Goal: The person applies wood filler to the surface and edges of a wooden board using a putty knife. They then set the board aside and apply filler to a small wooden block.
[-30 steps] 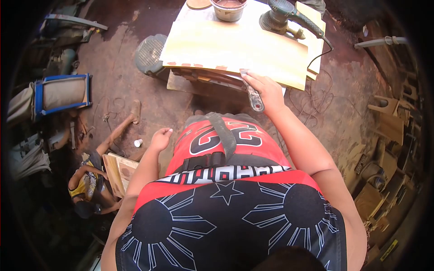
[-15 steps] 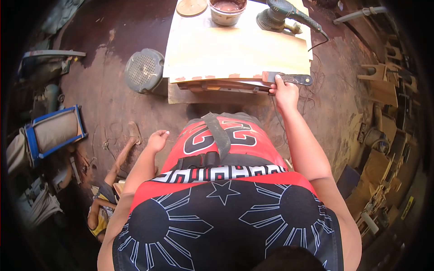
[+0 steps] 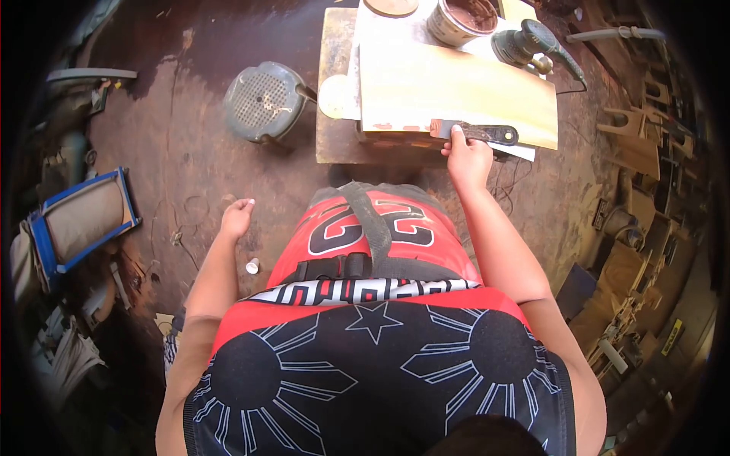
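My right hand (image 3: 469, 161) grips a putty knife (image 3: 487, 134) by its black handle, with the thumb on top. Reddish-brown putty coats the end of its blade, which rests at the near edge of a pale wooden board (image 3: 456, 87). Smears of the same putty mark that edge left of the blade. Down at my left side, my left hand (image 3: 238, 218) hangs away from the table with its fingers curled; anything inside them is hidden. Behind the board stand a tub of brown putty (image 3: 460, 23) and an electric sander (image 3: 525, 43).
A grey-green stool (image 3: 265, 102) stands left of the wooden table (image 3: 334, 140). Round discs (image 3: 338, 96) lie by the board. A blue-framed piece with a beige panel (image 3: 87, 219) is at left, a white cup-like item (image 3: 252, 266) on the floor. Wooden parts (image 3: 631, 140) line the right.
The putty knife has moved left along the board's near edge. The view has shifted, putting table and board further right. At lower left, another person's leg has gone from view.
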Demonstrator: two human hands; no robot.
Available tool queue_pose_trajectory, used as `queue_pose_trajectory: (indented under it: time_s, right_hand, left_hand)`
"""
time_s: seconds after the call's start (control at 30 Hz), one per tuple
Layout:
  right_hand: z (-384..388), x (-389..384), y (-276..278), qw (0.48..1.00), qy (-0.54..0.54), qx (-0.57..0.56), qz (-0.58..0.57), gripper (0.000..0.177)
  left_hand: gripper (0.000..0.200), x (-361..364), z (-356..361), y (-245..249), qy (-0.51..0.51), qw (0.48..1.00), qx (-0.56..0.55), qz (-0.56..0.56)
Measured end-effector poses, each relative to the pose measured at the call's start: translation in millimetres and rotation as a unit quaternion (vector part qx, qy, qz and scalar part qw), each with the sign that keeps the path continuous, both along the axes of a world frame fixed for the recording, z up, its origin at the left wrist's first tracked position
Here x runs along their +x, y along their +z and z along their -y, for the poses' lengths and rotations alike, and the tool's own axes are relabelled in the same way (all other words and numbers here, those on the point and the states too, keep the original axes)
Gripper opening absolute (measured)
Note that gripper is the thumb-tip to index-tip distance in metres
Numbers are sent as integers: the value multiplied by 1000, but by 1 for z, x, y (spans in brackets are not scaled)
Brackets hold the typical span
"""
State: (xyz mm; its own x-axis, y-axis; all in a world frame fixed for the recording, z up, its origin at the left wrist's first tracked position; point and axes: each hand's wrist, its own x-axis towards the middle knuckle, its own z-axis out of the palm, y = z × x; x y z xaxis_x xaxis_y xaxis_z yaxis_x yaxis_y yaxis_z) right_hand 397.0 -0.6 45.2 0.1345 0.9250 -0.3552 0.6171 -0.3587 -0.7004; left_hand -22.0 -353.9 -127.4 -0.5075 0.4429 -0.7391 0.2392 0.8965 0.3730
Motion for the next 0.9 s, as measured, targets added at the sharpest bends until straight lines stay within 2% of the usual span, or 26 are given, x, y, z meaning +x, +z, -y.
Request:
queue_pose_trajectory:
  time_s: [0.17,0.27,0.33,0.43,0.47,0.5,0.6,0.63,0.73,0.77,0.83,0.9]
  right_hand:
    - [16,-42,-4,998,59,4,10,48]
    - [30,-73,-9,995,96,2,-26,47]
    - [40,-91,-9,989,139,-15,-53,44]
    - [55,-107,7,958,160,-125,-204,37]
    - [53,-107,18,953,181,-158,-186,35]
    - [52,-104,12,951,176,-162,-197,35]
    - [52,-82,-15,942,176,-184,-221,31]
    - [50,-74,-19,938,179,-192,-227,29]
    - [53,-42,-20,901,40,-210,-377,23]
    - [51,-27,-18,893,5,-217,-394,22]
    - [45,24,-15,877,-50,-211,-429,22]
    - [43,77,-10,867,-85,-197,-451,23]
  left_hand:
    - [47,13,29,0,-25,1000,0,3]
    - [44,25,33,15,23,999,-33,34]
    - [42,23,44,9,28,998,-43,47]
    - [40,17,54,-1,35,998,-28,32]
    - [39,15,58,-3,36,999,-19,23]
    - [40,10,67,-18,36,999,-10,16]
    - [41,1,63,-22,41,998,-33,40]
    - [42,-4,64,-32,5,1000,-23,10]
    - [41,-8,44,-34,-4,999,-24,23]
    - [40,-4,33,-32,-43,999,26,0]
    - [39,28,-34,22,-123,983,125,-48]
    - [41,54,-83,40,-158,961,217,-56]
